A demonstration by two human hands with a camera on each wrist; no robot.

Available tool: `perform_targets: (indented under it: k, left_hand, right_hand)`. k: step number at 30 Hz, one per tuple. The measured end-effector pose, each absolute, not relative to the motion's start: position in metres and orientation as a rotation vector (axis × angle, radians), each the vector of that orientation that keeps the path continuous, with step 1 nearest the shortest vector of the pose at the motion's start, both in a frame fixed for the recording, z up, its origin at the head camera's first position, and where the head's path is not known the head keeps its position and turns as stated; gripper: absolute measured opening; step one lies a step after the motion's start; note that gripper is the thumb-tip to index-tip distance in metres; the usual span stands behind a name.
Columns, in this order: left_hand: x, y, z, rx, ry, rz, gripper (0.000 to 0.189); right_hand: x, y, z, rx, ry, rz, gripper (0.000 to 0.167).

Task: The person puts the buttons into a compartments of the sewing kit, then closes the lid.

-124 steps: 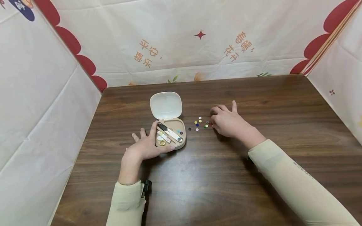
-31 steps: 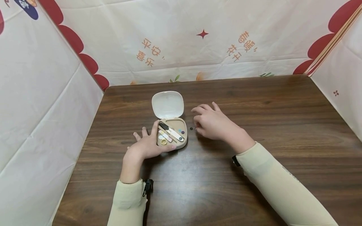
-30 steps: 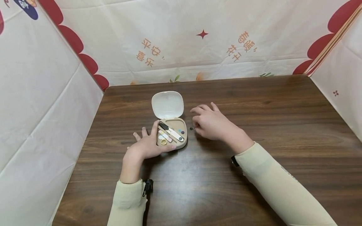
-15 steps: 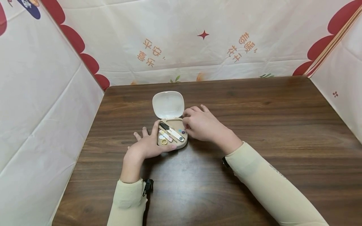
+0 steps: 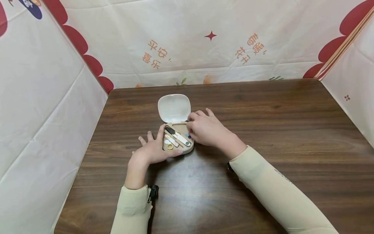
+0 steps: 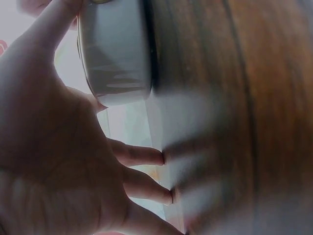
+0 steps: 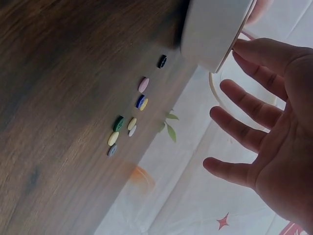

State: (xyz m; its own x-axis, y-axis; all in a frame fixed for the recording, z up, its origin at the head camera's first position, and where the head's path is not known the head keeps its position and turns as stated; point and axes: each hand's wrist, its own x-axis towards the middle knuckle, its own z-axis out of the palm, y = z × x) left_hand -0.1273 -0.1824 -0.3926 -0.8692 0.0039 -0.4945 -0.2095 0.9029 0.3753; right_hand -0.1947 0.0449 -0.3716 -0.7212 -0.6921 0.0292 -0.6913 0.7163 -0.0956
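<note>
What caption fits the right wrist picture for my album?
Colorful buttons scattered on the table, with the right hand at the box's edge.

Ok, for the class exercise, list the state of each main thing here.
Box: open, on the table
Lid: hinged back
Loose buttons: scattered on the table
Boxed buttons: lying inside
Black-and-white tool: lying diagonally inside
Gold ring: lying inside
Left grip: fingers spread, touching the box
Right grip: at the box's right side; contents hidden
</note>
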Motion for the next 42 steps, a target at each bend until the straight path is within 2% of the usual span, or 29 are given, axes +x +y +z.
perform_targets:
  k: [9, 17, 23, 38, 42]
  left_hand:
    - [-0.127, -0.181, -0.394, -0.147, 2.563, 0.582, 0.125]
    - [-0.127, -0.181, -0.393, -0.124, 2.565, 0.62, 0.128]
    - [-0.127, -0.181, -0.392, -0.127, 2.568, 0.631, 0.13]
    - [-0.128, -0.182, -0.394, -0.152, 2.573, 0.603, 0.123]
    - [-0.128, -0.183, -0.395, -0.156, 2.568, 0.616, 0.124]
  right_hand:
    - [-0.194, 0.042, -0.372, -1.128, 2.913, -0.145, 0.013]
    - [-0.199, 0.049, -0.368, -1.102, 2.95, -0.161, 0.007]
    - [-0.204, 0.056, -0.363, -1.086, 2.978, -0.195, 0.012]
    - [-0.211, 0.076, -0.357, -1.02, 2.983, -0.181, 0.013]
    - [-0.213, 0.082, -0.356, -0.989, 2.98, -0.176, 0.006]
